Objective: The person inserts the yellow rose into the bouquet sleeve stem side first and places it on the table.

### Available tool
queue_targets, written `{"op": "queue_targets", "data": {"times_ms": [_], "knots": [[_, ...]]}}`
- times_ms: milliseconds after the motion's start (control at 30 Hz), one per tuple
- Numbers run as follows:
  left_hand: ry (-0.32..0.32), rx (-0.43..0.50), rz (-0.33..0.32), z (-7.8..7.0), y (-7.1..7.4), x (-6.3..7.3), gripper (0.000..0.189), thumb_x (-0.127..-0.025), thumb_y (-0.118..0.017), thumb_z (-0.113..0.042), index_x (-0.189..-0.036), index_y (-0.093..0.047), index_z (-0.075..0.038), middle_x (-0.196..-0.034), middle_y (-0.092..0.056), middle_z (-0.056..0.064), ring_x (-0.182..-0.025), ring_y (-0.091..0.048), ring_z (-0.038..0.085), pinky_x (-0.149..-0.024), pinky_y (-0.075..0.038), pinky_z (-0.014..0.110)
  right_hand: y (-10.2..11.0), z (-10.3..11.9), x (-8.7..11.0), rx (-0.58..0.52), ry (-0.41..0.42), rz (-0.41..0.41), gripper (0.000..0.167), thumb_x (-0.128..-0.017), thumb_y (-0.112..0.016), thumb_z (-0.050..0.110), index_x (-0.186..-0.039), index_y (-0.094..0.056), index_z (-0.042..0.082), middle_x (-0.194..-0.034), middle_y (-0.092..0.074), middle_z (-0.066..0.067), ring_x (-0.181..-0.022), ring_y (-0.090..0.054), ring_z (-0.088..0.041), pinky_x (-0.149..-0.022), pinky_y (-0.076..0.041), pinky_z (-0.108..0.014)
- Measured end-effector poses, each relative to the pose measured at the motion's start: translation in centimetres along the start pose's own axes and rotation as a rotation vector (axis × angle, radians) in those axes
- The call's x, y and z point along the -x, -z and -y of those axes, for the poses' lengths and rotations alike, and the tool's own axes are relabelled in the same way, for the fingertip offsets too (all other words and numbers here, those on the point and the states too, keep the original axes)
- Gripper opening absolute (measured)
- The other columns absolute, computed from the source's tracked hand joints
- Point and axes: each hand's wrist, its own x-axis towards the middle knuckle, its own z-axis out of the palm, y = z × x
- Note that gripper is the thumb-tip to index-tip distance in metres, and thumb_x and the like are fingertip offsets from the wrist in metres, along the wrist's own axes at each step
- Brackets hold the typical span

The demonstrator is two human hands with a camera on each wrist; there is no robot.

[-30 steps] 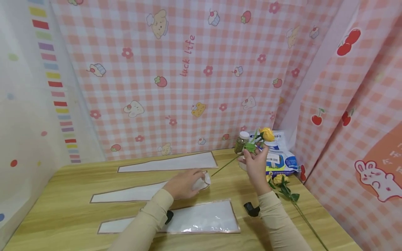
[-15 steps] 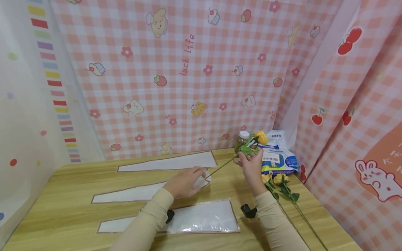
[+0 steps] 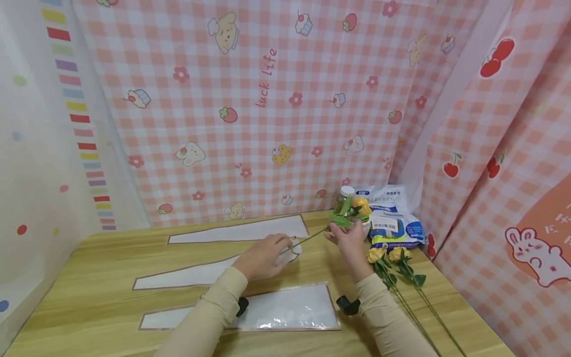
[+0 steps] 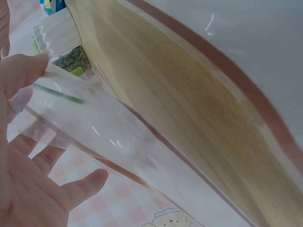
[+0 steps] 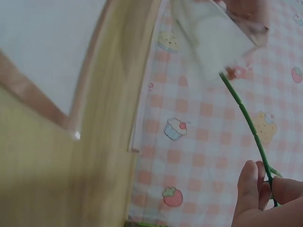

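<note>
My left hand (image 3: 264, 258) holds the wide end of a clear-and-white flower sleeve (image 3: 192, 273) with a brown border. In the left wrist view, the thumb and fingers keep the mouth of this sleeve (image 4: 113, 130) spread, and a green stem end shows inside it. Farther right, my right hand (image 3: 350, 244) pinches a yellow artificial rose (image 3: 362, 206) by its stem, just below the leaves. The right wrist view shows the stem (image 5: 245, 111) running from the fingertips into the sleeve's mouth. The bloom points up and right, partly overlapping the jar behind.
Two more flat sleeves lie on the wooden table, one behind (image 3: 250, 232) and one in front (image 3: 290, 310). Yellow roses (image 3: 399, 254) lie at the right. A white-lidded jar (image 3: 342, 198) and blue-and-white packets (image 3: 394, 229) stand by the gingham cloth backdrop (image 3: 267, 188).
My right hand has moved left and slightly down with the rose, and its stem end has gone into the sleeve's mouth. The left hand has stayed nearly in place.
</note>
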Motion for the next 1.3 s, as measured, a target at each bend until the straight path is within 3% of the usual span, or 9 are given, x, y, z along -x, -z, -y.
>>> {"op": "queue_targets", "data": {"times_ms": [100,233,433,767,1033,1300], "knots": [[-0.004,-0.023,-0.016,0.0,0.1,-0.1,0.042,-0.094,-0.072,-0.027,-0.131,-0.058,-0.013,-0.139,-0.056,0.008,-0.126,-0.055,0.026,-0.107,-0.047,0.040,-0.2,-0.4,0.1,-0.012,-0.041,0.015,0.051,-0.098,-0.056,-0.010,-0.139,-0.026,-0.003,-0.136,-0.046,-0.031,-0.094,-0.067,-0.017,-0.078,-0.061,-0.028],[0.000,-0.038,-0.020,0.0,0.1,-0.4,0.040,-0.095,-0.070,-0.027,-0.131,-0.057,-0.015,-0.141,-0.055,0.007,-0.127,-0.055,0.025,-0.106,-0.049,0.040,-0.5,-0.9,0.5,0.006,-0.052,0.025,0.047,-0.098,-0.058,-0.007,-0.136,-0.030,-0.003,-0.132,-0.050,-0.030,-0.085,-0.068,-0.014,-0.075,-0.062,-0.029],[0.049,-0.059,-0.017,-0.1,-0.2,-0.3,0.038,-0.094,-0.070,-0.028,-0.129,-0.056,-0.020,-0.144,-0.053,0.004,-0.128,-0.054,0.025,-0.094,-0.055,0.046,-1.0,-1.9,1.0,0.008,-0.066,0.053,0.042,-0.097,-0.059,-0.008,-0.130,-0.035,-0.004,-0.123,-0.058,-0.027,-0.080,-0.068,-0.012,-0.074,-0.062,-0.030],[0.054,-0.071,-0.068,-0.2,0.0,0.0,0.038,-0.093,-0.073,-0.024,-0.127,-0.057,-0.018,-0.142,-0.054,0.006,-0.125,-0.056,0.027,-0.087,-0.057,0.051,-1.7,-1.8,2.1,0.008,-0.117,0.111,0.032,-0.103,-0.056,0.004,-0.129,-0.039,-0.002,-0.104,-0.061,-0.011,-0.081,-0.070,-0.014,-0.078,-0.062,-0.033],[0.058,-0.061,-0.083,0.2,0.3,0.3,0.040,-0.092,-0.075,-0.023,-0.128,-0.058,-0.015,-0.142,-0.055,0.008,-0.126,-0.056,0.028,-0.091,-0.056,0.048,-1.7,-1.4,2.1,0.034,-0.182,0.115,0.028,-0.107,-0.052,0.014,-0.128,-0.043,-0.003,-0.110,-0.060,-0.014,-0.090,-0.070,-0.017,-0.086,-0.060,-0.036],[0.052,-0.065,-0.114,0.5,0.7,0.5,0.038,-0.094,-0.073,-0.024,-0.127,-0.058,-0.014,-0.140,-0.055,0.006,-0.122,-0.058,0.025,-0.089,-0.057,0.044,-1.6,-1.9,1.8,-0.010,-0.253,0.113,0.028,-0.108,-0.050,0.015,-0.128,-0.043,-0.004,-0.113,-0.060,-0.015,-0.087,-0.069,-0.015,-0.093,-0.057,-0.040]]}}
